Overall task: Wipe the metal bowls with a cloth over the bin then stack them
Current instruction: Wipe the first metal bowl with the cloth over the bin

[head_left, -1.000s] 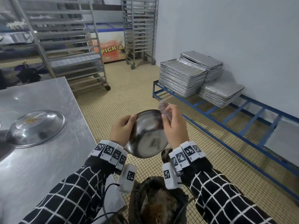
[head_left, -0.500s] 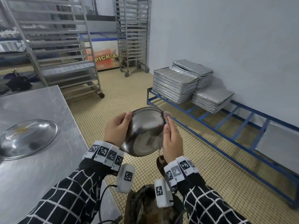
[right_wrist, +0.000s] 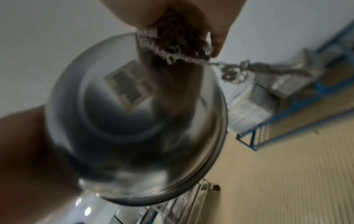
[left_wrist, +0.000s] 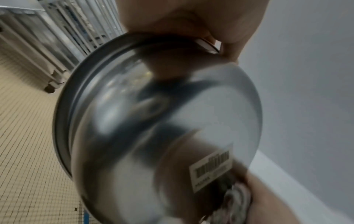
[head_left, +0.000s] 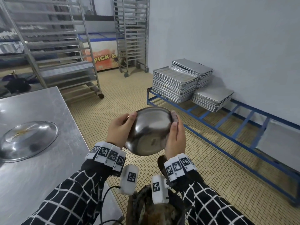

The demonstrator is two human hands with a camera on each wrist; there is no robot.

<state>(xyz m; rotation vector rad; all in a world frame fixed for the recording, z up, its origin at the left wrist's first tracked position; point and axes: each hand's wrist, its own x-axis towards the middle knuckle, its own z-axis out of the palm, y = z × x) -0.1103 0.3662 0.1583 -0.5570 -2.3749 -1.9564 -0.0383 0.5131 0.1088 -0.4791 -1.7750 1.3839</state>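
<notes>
I hold a metal bowl [head_left: 149, 132] above the floor with its underside and barcode sticker facing me. My left hand [head_left: 129, 118] grips its left rim, thumb on the outside. My right hand [head_left: 174, 125] pinches a grey cloth [head_left: 174, 116] against the right rim. In the left wrist view the bowl [left_wrist: 162, 121] fills the frame, with the cloth [left_wrist: 237, 201] at the lower right. The right wrist view shows the frayed cloth [right_wrist: 178, 44] pressed on the bowl [right_wrist: 134, 136]. The dark bin [head_left: 154, 210] is below my wrists. A second metal bowl [head_left: 27, 140] lies upside down on the table.
The steel table [head_left: 48, 176] is at my left. A blue floor rack [head_left: 227, 137] with stacked baking trays [head_left: 175, 85] runs along the right wall. Tall wheeled tray racks [head_left: 56, 54] stand behind, on a tiled floor.
The bowl has tipped so its base faces up towards me more. The cloth, which stuck up above the rim, now lies folded over the right rim under my right hand.
</notes>
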